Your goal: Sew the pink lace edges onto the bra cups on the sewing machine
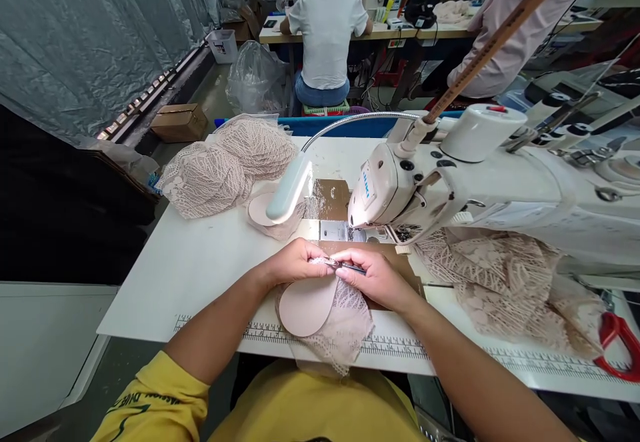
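My left hand (299, 261) is closed on the upper edge of a beige lace piece (350, 312). A smooth, rounded beige cup pad (307, 305) lies with the lace and hangs below that hand, over the table's front part. My right hand (373, 274) is closed around small metal thread snips (353, 268), their tip at the lace edge beside my left fingers. Fingers partly hide the snips and the held edge. Just beyond both hands is the sewing machine's needle area (356, 232).
The white sewing machine (385, 189) stands right of centre, with a lamp (289, 189) beside it. Lace bundles (210, 175) lie at the left, more lace (510, 282) at the right. Red-handled scissors (620, 345) rest at the right edge. A person (327, 29) sits ahead.
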Tool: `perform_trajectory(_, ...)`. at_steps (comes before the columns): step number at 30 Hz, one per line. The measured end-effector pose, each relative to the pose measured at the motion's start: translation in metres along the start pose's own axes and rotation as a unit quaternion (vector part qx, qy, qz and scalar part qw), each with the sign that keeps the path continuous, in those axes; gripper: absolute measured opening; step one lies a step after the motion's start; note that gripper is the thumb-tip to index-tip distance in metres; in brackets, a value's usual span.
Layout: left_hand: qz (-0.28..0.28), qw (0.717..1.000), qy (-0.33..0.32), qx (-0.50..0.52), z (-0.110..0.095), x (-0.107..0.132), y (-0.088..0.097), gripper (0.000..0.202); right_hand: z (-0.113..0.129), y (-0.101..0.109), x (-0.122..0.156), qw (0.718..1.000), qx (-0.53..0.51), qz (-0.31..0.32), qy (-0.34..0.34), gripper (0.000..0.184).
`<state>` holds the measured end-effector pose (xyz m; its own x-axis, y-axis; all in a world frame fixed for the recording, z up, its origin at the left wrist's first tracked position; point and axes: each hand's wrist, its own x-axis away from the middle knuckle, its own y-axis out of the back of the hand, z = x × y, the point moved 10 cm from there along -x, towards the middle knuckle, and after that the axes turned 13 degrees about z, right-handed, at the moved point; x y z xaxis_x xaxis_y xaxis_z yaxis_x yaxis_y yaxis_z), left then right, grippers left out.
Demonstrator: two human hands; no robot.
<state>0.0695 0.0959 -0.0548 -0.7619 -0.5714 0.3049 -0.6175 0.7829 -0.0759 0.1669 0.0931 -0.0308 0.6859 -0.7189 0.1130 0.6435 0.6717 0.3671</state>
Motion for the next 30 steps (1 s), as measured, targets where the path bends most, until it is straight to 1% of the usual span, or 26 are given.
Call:
perform_trajectory(5,0.008,1.000,-0.007,-0.022,-0.001,-0.001,-0.001,0.037,0.003,0.001,0.000,1.000,-0.003,-0.014,-0.005,0.019)
perform_trajectory(9,0.001,0.999,0.002,-0.040,0.001,-0.002,-0.001,0.033,-0.007,0.004,0.002,0.999,-0.027,-0.037,-0.010,0.020)
perform_trajectory(11,0.008,0.999,-0.008,-0.049,-0.001,-0.003,-0.003,0.033,-0.013,0.003,0.002,0.997,-0.062,-0.047,-0.015,0.026)
perform_trajectory(13,0.023,0.998,-0.023,-0.061,-0.006,-0.003,-0.005,0.032,-0.017,-0.002,0.001,0.995,-0.085,-0.034,-0.027,0.034)
perform_trajectory(14,0.032,0.996,-0.027,-0.073,-0.008,-0.002,-0.005,0.030,-0.018,-0.003,0.001,0.996,-0.082,-0.027,-0.033,0.034)
perform_trajectory(16,0.041,0.994,-0.013,-0.103,-0.009,0.002,-0.001,0.027,-0.018,0.000,0.002,0.997,-0.052,-0.034,-0.048,0.022)
perform_trajectory(17,0.032,0.992,-0.001,-0.124,-0.009,0.004,0.005,0.026,-0.019,0.004,0.004,0.997,-0.031,-0.044,-0.056,0.017)
perform_trajectory(18,0.015,0.989,0.011,-0.146,-0.009,0.007,0.011,0.025,-0.020,0.009,0.007,0.996,-0.009,-0.058,-0.065,0.015)
perform_trajectory(20,-0.041,0.981,0.021,-0.187,-0.012,0.011,0.027,0.021,-0.023,0.018,0.012,0.993,0.039,-0.073,-0.087,0.013)
perform_trajectory(22,-0.094,0.970,0.015,-0.224,-0.018,0.012,0.039,0.018,-0.026,0.023,0.016,0.988,0.093,-0.068,-0.106,0.010)
perform_trajectory(23,-0.111,0.964,0.011,-0.240,-0.021,0.011,0.041,0.018,-0.027,0.026,0.017,0.984,0.118,-0.066,-0.113,0.010)
perform_trajectory(26,-0.127,0.947,0.011,-0.295,-0.030,-0.001,0.043,0.024,-0.025,0.034,0.022,0.973,0.180,-0.075,-0.123,0.016)
perform_trajectory(28,-0.121,0.931,0.026,-0.342,-0.034,-0.012,0.043,0.028,-0.021,0.041,0.025,0.963,0.220,-0.098,-0.122,0.026)
perform_trajectory(30,-0.108,0.913,0.040,-0.392,-0.038,-0.025,0.043,0.030,-0.013,0.045,0.027,0.954,0.256,-0.116,-0.105,0.030)
